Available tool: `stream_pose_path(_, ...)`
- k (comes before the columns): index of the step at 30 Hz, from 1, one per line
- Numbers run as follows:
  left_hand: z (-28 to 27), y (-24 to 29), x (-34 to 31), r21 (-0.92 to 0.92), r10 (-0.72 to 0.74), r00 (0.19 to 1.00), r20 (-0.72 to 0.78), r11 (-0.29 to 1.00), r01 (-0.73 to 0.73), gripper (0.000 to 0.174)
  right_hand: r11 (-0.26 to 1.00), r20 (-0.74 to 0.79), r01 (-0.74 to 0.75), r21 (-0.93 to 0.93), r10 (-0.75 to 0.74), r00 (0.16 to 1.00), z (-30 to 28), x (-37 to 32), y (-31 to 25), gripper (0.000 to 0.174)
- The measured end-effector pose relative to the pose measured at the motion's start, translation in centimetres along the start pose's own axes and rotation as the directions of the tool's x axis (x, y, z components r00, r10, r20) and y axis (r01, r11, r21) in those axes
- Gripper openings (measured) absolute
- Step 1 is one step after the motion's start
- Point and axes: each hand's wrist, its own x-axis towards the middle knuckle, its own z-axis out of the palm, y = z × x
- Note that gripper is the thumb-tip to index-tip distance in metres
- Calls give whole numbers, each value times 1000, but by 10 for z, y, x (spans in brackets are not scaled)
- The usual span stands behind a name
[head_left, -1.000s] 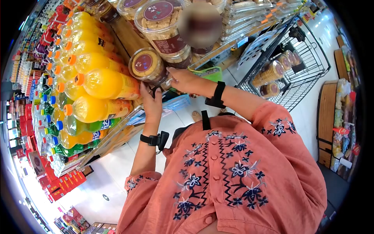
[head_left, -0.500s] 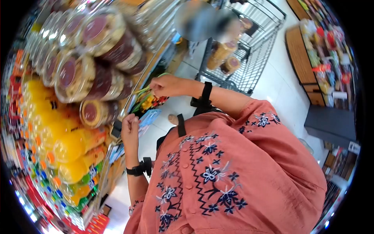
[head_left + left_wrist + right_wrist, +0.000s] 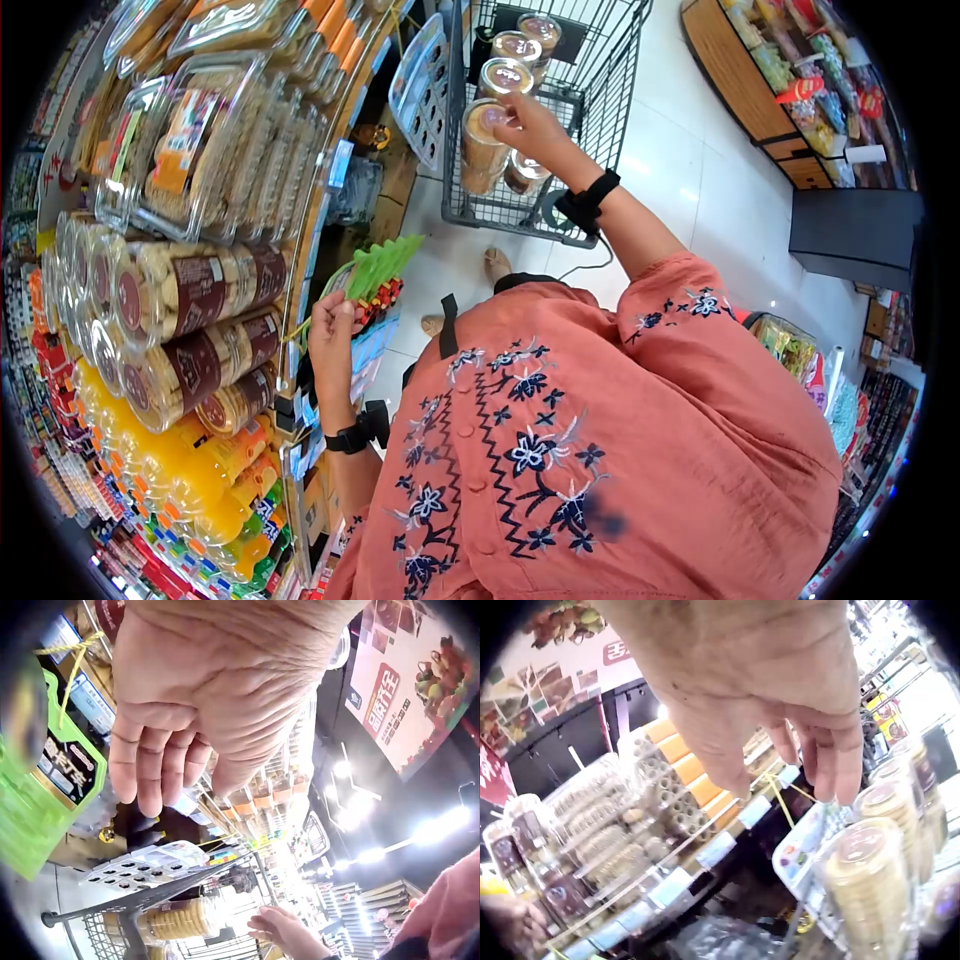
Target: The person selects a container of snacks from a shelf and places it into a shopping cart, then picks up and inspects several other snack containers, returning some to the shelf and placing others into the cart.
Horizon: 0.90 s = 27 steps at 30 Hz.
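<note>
My left hand (image 3: 332, 340) is beside a green tag (image 3: 380, 265) at the shelf edge. In the left wrist view that hand (image 3: 195, 712) has loosely bent fingers with nothing in them, and the green tag (image 3: 45, 787) hangs to their left. Over the shopping cart, my right hand (image 3: 535, 130) overlaps the lid of a tall clear jar (image 3: 482, 155) of pale biscuits. The right wrist view shows the right hand (image 3: 757, 697) empty, fingers hanging loosely, with a gap between them and the jar (image 3: 866, 877). Several lidded jars (image 3: 507, 77) stand in the cart.
The shelf on the left holds clear snack boxes (image 3: 195, 145), stacked biscuit jars (image 3: 200, 290) and orange drink bottles (image 3: 170, 460). A perforated white panel (image 3: 420, 85) is between shelf and cart (image 3: 600, 90). A dark grey box (image 3: 855, 235) stands at the right.
The view has swung toward the cart. My right hand has moved away from the shelf jars to above the cart. My left hand has left the small shelf jar and is by the green tag.
</note>
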Motion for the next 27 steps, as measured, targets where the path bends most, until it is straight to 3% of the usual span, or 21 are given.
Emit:
stream_pose_path(2, 15, 12, 7, 6, -11, 1000, 4, 1000, 11, 38, 981, -57, 17, -193, -29, 998, -11, 1, 22, 65)
stream_pose_path(5, 36, 24, 18, 22, -25, 1000, 9, 999, 25, 36, 983, 61, -25, -181, 37, 997, -4, 10, 45, 84)
stream_pose_path(9, 53, 34, 23, 62, -55, 998, -20, 996, 56, 33, 969, -24, 23, -244, -30, 999, 37, 23, 75, 104)
stream_pose_path(10, 53, 31, 23, 60, -52, 998, -25, 997, 53, 34, 961, 23, -55, -272, 64, 998, 44, 24, 77, 115)
stream_pose_path(17, 60, 24, 7, 35, -121, 983, -137, 991, 127, 36, 938, 49, -184, -295, 207, 977, 58, 32, 66, 118)
stream_pose_path(20, 62, 24, 4, 29, -124, 982, -141, 991, 130, 36, 940, -22, -106, -323, 104, 994, 72, 34, 79, 115)
stream_pose_path(27, 74, 31, 8, 32, -142, 985, -99, 989, 146, 37, 975, -64, -35, -220, 21, 998, 59, 22, 89, 107)
